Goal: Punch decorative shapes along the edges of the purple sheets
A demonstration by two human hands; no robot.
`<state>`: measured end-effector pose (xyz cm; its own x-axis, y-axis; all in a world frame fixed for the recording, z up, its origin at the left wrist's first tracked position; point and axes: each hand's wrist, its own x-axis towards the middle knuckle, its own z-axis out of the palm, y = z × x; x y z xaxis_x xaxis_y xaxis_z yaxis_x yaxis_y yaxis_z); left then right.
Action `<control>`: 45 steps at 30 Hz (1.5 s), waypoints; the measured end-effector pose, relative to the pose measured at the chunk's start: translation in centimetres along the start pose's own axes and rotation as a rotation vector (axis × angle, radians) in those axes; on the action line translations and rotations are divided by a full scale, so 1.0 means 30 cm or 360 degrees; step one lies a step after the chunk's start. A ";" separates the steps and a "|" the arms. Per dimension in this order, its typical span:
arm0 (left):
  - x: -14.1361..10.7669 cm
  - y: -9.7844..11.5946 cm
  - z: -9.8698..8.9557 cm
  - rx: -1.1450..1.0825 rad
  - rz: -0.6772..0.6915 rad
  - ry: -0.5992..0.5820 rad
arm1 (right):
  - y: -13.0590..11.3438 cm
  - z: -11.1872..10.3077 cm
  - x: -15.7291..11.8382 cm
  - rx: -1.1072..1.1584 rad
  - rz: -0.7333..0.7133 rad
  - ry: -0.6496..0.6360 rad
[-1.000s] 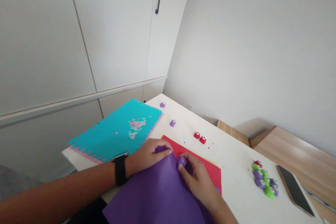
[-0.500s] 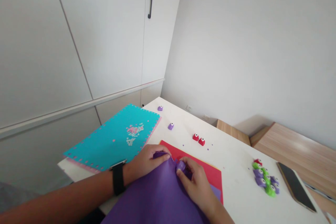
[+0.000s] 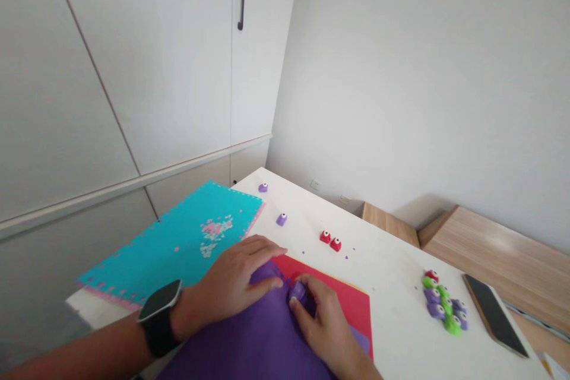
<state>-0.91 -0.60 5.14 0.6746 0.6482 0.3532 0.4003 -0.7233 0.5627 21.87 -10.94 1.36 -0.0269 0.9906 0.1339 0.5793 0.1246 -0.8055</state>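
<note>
A large purple paper sheet (image 3: pixel 249 332) lies under both of my hands, its far edge over a red sheet (image 3: pixel 351 297). My right hand (image 3: pixel 327 323) grips a small purple craft punch (image 3: pixel 297 291) between thumb and fingers, at the edge of the purple sheet. My left hand (image 3: pixel 236 276), with a black watch (image 3: pixel 161 314) on its wrist, rests on the purple sheet, thumb and fingers apart. Small cut marks show along the sheet's edge between the hands. The punch's mouth is hidden by the right hand.
Left lies a teal sheet (image 3: pixel 178 243) with punched edges and loose confetti (image 3: pixel 216 230). Two purple punches (image 3: pixel 282 219) and two red punches (image 3: pixel 330 241) stand farther back on the white table (image 3: pixel 396 309). Several coloured punches (image 3: pixel 445 301) cluster at right beside a phone (image 3: pixel 495 316).
My left hand has let go of the sheet's edge, its fingers now spread over the purple sheet. My right hand still holds the punch at the edge. The view has shifted slightly.
</note>
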 end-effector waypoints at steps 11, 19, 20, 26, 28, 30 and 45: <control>0.120 -0.007 0.124 -0.0194 0.0231 -0.0684 | 0.000 -0.001 0.000 0.0060 -0.0113 -0.0017; 0.118 0.007 0.111 -0.0141 0.0227 -0.0649 | 0.009 0.006 0.004 0.0094 -0.0109 -0.0040; 0.120 0.007 0.109 -0.0129 0.0224 -0.0649 | 0.011 0.006 0.006 0.0106 -0.0109 -0.0038; 0.136 -0.013 0.112 -0.0009 0.0253 -0.0626 | 0.006 -0.031 0.039 0.0161 -0.0036 -0.0159; 0.134 -0.025 0.118 0.0001 0.0260 -0.0630 | 0.007 -0.049 0.046 0.0226 0.0011 -0.0223; 0.129 -0.035 0.124 -0.0022 0.0232 -0.0646 | 0.016 -0.062 0.048 0.0358 0.0060 -0.0280; 0.110 -0.091 0.152 -0.0204 0.0200 -0.0605 | 0.210 -0.352 0.096 0.1312 0.0619 0.0715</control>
<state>3.05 2.43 1.36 0.9037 0.4053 0.1377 0.2359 -0.7400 0.6299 34.05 -7.88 2.76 0.4509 0.8791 -0.1547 -0.2641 -0.0342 -0.9639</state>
